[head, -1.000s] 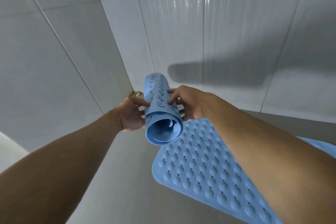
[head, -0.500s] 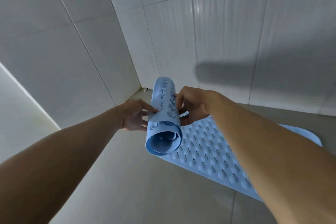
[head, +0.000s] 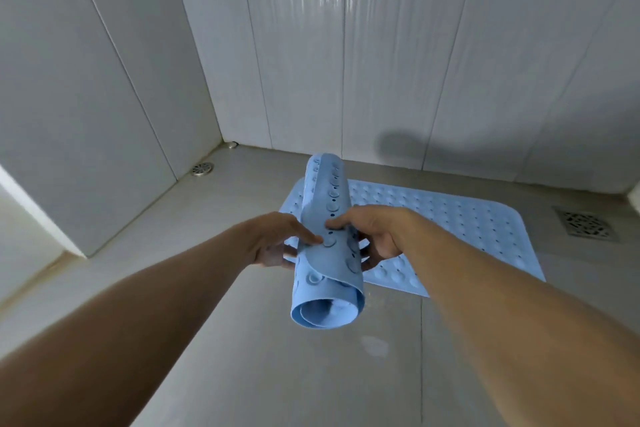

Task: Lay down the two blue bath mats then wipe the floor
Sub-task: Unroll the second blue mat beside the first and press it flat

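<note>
Blue rubber, rolled into a tube: we hold the rolled bath mat (head: 329, 253) above the floor (head: 277, 374), its long axis pointing away from us toward the back wall, its open end nearest us. Our left hand (head: 277, 243) and right hand (head: 374, 236) grip it from opposite sides at about mid-length, and neither is clearly nearer. The flat bath mat (head: 450, 229), 1 of the 2, lies beyond and to the right, with its length running across the roll's. We judge the roll must turn crosswise before unrolling onto the bare floor nearer us.
</note>
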### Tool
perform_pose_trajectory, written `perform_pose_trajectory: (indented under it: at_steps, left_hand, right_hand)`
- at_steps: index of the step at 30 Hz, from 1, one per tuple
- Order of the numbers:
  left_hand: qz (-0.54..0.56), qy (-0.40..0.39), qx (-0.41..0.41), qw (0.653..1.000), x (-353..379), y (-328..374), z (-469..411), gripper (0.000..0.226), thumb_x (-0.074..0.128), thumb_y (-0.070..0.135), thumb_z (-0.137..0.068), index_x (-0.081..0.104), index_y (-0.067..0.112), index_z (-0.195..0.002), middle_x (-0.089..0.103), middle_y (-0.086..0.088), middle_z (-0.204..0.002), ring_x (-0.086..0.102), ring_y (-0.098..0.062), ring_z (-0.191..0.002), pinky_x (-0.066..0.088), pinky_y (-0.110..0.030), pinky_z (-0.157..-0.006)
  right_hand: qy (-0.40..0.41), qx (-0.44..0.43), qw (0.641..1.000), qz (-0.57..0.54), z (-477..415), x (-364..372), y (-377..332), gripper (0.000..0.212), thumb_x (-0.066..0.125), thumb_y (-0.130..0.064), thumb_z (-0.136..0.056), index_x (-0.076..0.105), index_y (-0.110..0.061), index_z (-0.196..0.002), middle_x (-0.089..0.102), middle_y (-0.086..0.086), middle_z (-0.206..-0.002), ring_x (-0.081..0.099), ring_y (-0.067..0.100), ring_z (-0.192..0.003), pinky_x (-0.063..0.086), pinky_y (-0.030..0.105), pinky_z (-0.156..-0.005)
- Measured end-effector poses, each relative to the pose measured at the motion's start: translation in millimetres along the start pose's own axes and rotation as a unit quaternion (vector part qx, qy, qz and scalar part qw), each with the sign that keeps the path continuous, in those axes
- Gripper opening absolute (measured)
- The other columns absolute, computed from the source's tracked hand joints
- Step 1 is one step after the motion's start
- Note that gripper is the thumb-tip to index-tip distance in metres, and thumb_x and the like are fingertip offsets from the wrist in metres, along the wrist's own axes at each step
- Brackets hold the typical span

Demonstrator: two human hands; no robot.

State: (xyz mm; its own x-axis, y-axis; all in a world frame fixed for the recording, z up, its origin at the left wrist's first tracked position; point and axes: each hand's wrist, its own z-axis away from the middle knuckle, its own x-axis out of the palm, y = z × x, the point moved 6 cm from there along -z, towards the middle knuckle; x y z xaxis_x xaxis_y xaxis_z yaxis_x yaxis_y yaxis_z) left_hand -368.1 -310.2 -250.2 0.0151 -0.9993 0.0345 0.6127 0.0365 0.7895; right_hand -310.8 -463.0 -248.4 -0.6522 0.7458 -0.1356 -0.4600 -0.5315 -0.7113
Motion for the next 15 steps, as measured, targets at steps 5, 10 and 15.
perform_pose_trajectory:
  at_steps: [5, 10, 15]
  left_hand:
    - [-0.012, -0.054, 0.000, 0.998, 3.1, -18.5, -11.9, 0.051, 0.072, -0.008, -0.081, 0.062, 0.017, -0.124, 0.071, -0.010, -0.119, 0.066, -0.033, -0.106, 0.056, -0.045, -0.082]
    - [0.008, -0.119, -0.015, 0.993, 19.3, -51.8, -16.0, 0.050, 0.068, -0.005, -0.086, 0.059, 0.016, -0.131, 0.066, -0.013, -0.130, 0.060, -0.037, -0.121, 0.050, -0.053, -0.099]
    - [0.031, -0.133, -0.041, 0.990, 21.6, -72.3, -14.9, 0.032, 0.060, 0.010, -0.096, 0.064, 0.012, -0.127, 0.062, -0.013, -0.135, 0.061, -0.038, -0.120, 0.053, -0.053, -0.094]
  right_hand:
    - [0.043, -0.005, 0.998, -0.038, 13.2, 9.2, 24.8, 0.040, 0.071, -0.025, -0.091, 0.055, -0.014, -0.126, 0.061, 0.011, -0.115, 0.063, 0.033, -0.103, 0.056, 0.052, -0.086]
    - [0.088, -0.008, 0.994, -0.063, 29.9, 17.3, 57.8, 0.039, 0.076, -0.020, -0.087, 0.053, -0.024, -0.118, 0.063, 0.010, -0.115, 0.064, 0.033, -0.099, 0.056, 0.052, -0.080]
    - [0.105, -0.010, 0.990, -0.099, 42.7, 26.3, 81.1, 0.045, 0.076, -0.018, -0.087, 0.052, -0.027, -0.123, 0.067, 0.008, -0.112, 0.066, 0.030, -0.095, 0.057, 0.049, -0.078]
